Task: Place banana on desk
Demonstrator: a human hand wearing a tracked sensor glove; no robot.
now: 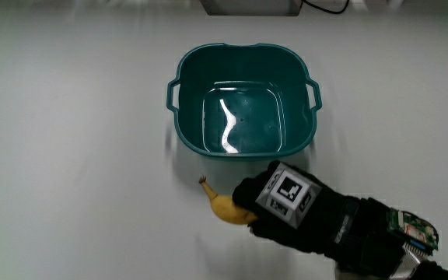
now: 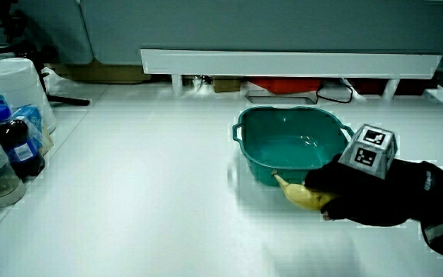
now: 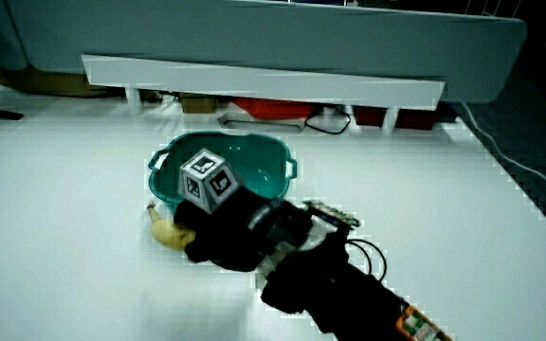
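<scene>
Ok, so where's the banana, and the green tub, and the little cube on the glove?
banana (image 1: 222,206): main view, on its yellow middle, beside the hand.
green tub (image 1: 179,82): main view, on its rim near a handle.
cube (image 2: 369,151): a side view, on its patterned face.

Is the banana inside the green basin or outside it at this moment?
Outside. The banana lies on the table beside the basin, nearer to the person, with the hand closed over one end. The basin holds nothing.

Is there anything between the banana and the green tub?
Nothing. In the main view only a bare strip of white table lies between the banana, held by the hand, and the tub.
</scene>
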